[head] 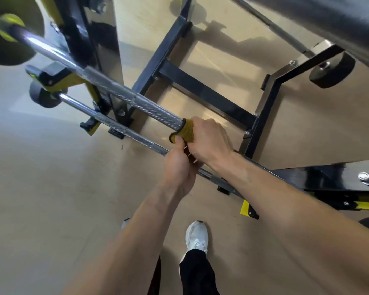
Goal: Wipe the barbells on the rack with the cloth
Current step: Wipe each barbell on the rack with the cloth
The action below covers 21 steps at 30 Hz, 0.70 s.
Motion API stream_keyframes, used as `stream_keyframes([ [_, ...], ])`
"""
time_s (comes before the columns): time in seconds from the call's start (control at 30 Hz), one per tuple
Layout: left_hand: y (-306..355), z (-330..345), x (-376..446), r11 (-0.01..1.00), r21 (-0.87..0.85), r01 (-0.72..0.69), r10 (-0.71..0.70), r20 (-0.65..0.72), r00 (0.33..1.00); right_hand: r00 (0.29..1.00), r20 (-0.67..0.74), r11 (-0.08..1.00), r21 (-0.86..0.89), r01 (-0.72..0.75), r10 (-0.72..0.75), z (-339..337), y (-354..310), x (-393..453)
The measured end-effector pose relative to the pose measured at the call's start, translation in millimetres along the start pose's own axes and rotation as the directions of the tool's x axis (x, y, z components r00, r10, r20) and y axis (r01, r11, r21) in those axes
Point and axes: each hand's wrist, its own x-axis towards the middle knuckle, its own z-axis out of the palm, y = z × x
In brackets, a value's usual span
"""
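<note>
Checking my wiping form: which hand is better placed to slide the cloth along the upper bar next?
Right. The right hand already wraps the yellow cloth around the upper bar; the left hand only pinches the cloth's lower edge.

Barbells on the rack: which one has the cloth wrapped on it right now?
The upper barbell, the thicker one with the large plate. The yellow cloth sits around it under the right hand. The thinner lower barbell is bare.

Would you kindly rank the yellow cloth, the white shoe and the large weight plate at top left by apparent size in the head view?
1. Weight plate, cropped by the frame.
2. White shoe.
3. Yellow cloth, mostly hidden under the right hand, so unsure.
</note>
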Motion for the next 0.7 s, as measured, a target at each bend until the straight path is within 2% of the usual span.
stream_keyframes([
  [0.2,69,-21,0,0.995,-0.042,-0.093,0.09,-0.084,0.992,0.997,-0.078,0.997,-0.069,-0.02,0.015,2,-67,36],
  [0.3,102,-32,-1,0.991,-0.022,-0.13,0.127,-0.116,0.985,0.994,-0.111,0.999,-0.048,-0.009,0.003,4,-99,54],
  [0.47,157,-65,9,0.965,-0.024,-0.259,0.248,-0.216,0.944,0.988,-0.148,0.998,-0.042,0.041,-0.047,7,-161,94],
  [0.5,166,-72,10,0.958,-0.026,-0.284,0.271,-0.228,0.935,0.99,-0.138,0.999,-0.03,0.019,-0.023,7,-170,100],
  [0.6,185,-88,15,0.951,-0.04,-0.306,0.287,-0.251,0.924,0.988,-0.054,0.938,0.324,-0.12,0.145,7,-189,111],
  [0.63,190,-91,18,0.951,-0.05,-0.304,0.281,-0.261,0.924,0.986,-0.059,0.923,0.364,-0.123,0.154,8,-195,113],
  [0.67,195,-93,22,0.95,-0.078,-0.303,0.272,-0.273,0.923,0.987,-0.089,0.928,0.36,-0.095,0.135,9,-200,115],
  [0.7,199,-94,25,0.942,-0.116,-0.314,0.271,-0.284,0.92,0.989,-0.142,0.977,0.215,0.002,0.029,12,-205,118],
])
